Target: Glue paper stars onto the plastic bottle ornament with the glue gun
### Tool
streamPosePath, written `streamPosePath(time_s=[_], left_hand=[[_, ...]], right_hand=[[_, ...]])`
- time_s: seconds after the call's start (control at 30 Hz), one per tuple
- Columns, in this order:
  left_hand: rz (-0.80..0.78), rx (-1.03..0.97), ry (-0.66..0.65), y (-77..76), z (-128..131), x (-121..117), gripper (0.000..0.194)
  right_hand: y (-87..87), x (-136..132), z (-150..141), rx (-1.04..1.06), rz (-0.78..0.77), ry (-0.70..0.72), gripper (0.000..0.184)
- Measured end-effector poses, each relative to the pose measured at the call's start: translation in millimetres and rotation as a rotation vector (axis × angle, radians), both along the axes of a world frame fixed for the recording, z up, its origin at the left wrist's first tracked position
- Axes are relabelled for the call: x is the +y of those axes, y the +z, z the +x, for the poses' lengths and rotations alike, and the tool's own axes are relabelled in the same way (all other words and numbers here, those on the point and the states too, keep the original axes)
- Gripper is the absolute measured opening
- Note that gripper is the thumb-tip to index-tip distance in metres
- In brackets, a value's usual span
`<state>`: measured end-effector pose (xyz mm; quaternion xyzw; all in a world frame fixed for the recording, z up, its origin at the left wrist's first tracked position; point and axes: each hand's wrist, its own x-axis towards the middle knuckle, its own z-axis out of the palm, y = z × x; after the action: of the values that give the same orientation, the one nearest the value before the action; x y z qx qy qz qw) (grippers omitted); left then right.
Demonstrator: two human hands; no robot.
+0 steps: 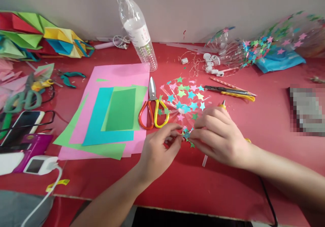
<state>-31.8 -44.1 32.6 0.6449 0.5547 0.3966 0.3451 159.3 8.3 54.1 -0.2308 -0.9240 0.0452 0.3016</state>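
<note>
Coloured paper stars (pixel 181 93) in pink, green and blue are spread over a clear plastic piece cut into fanned-out strips, lying on the red table. At its near edge, my left hand (pixel 158 149) pinches with thumb and forefinger close to a small blue paper star (pixel 186 135). My right hand (pixel 219 139) has its fingertips closed on that star from the other side. Beneath the right hand, a tool with a yellow-ringed metal tip (pixel 223 103) is mostly hidden. Scissors (pixel 152 105) with red and yellow handles lie just beyond my left hand.
Stacked coloured paper (pixel 120 108) lies left of the scissors. A plastic bottle (pixel 138 30) stands behind. A box cutter (pixel 230 91) rests to the right, with a star-covered clear bottle piece (pixel 235 52) farther back. Phones, chargers, pliers (pixel 69 78) and green-handled scissors (pixel 22 100) crowd the left.
</note>
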Motion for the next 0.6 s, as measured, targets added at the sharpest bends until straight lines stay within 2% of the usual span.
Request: streamPosePath(time_s=[0.1, 0.33, 0.47, 0.6], left_hand=[[-0.06, -0.062, -0.028, -3.9, 1.4, -0.5, 0.023], [0.054, -0.038, -0.02, -6.7, 3.4, 0.8, 0.021], [0.022, -0.095, -0.015, -4.9, 5.2, 0.6, 0.027], [-0.02, -0.162, -0.026, -6.6, 5.5, -1.5, 0.022]], right_hand=[[-3.6, 0.3, -3.0, 0.004, 0.002, -0.012, 0.003], [-9.4, 1.8, -2.0, 0.006, -0.035, 0.006, 0.005], [-9.2, 1.4, -1.8, 0.012, -0.05, 0.01, 0.005], [-8.9, 1.0, -2.6, 0.027, -0.051, -0.042, 0.006]])
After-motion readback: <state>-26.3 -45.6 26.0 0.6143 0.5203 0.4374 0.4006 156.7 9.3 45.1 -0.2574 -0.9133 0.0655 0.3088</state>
